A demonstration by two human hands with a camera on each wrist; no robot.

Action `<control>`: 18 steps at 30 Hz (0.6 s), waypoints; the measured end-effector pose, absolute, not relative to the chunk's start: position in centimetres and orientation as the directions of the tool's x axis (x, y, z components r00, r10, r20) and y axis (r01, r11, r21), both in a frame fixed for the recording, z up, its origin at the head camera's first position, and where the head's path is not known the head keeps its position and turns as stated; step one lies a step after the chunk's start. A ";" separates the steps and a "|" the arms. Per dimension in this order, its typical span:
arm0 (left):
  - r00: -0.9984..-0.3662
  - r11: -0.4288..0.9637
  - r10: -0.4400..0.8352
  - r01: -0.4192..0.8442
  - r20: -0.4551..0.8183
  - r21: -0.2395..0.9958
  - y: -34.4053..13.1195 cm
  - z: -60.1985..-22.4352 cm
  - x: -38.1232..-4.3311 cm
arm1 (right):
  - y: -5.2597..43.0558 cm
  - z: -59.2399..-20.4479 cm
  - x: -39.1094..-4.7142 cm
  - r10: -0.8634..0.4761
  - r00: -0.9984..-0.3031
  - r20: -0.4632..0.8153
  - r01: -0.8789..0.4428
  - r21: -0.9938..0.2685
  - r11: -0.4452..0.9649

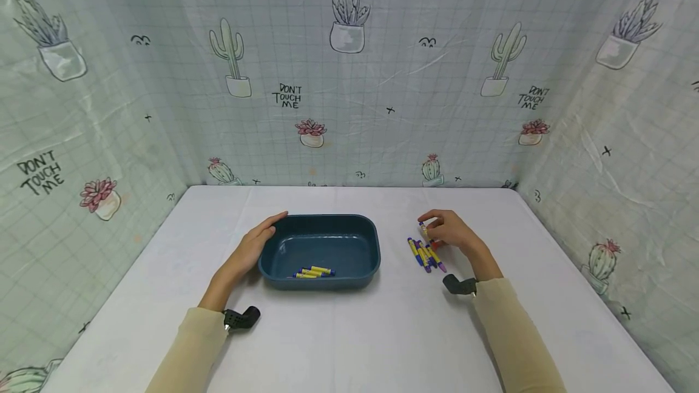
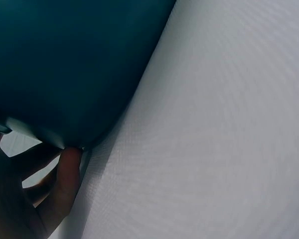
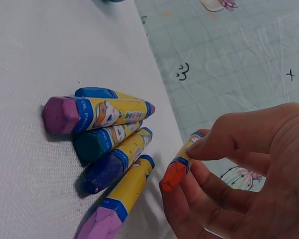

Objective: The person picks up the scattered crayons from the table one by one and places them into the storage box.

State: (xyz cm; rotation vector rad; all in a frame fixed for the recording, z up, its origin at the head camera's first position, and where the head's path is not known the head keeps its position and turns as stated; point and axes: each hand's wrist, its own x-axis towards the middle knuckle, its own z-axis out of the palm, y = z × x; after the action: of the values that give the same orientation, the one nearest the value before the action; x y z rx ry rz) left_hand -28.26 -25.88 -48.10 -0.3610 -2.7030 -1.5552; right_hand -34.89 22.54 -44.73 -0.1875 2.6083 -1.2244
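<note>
A dark teal rectangular tray (image 1: 322, 244) sits on the table with several yellow-wrapped oil pastels (image 1: 322, 270) lying near its front wall. My left hand (image 1: 247, 253) holds the tray at its left side; in the left wrist view the thumb (image 2: 69, 167) meets the tray's edge. On the right, my right hand (image 1: 452, 230) pinches an orange oil pastel (image 3: 175, 174) between thumb and fingers, tip pointing down. Beside that hand lies a small heap of oil pastels, including a purple one (image 3: 114, 113), a dark blue one (image 3: 122, 157) and a pinkish-violet one (image 3: 124, 191).
A white table (image 1: 338, 344) carries everything. Behind it and at both sides hangs a pale cloth (image 1: 382, 77) printed with cacti. Each wrist wears a black camera mount, such as the left one (image 1: 242, 318).
</note>
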 end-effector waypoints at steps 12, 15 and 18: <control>-0.976 0.482 0.188 0.189 0.109 0.856 -25.9 -48.2 -28.4 | 22.2 -44.4 -34.8 -0.221 -0.961 -0.164 -0.015 -0.772 0.636; -0.975 0.484 0.191 0.193 0.113 0.854 -25.8 -48.0 -28.2 | 22.1 -44.2 -34.7 -0.219 -0.961 -0.171 -0.006 -0.775 0.632; -0.974 0.482 0.193 0.196 0.114 0.854 -25.8 -47.9 -28.1 | 22.0 -43.8 -34.6 -0.216 -0.960 -0.176 0.001 -0.779 0.628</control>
State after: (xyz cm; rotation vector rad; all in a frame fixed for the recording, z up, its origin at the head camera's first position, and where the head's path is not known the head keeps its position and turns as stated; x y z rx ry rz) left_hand -28.13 -25.83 -47.86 -0.3547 -2.7024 -1.5578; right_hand -34.59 21.98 -43.77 -0.1750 2.5989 -1.2435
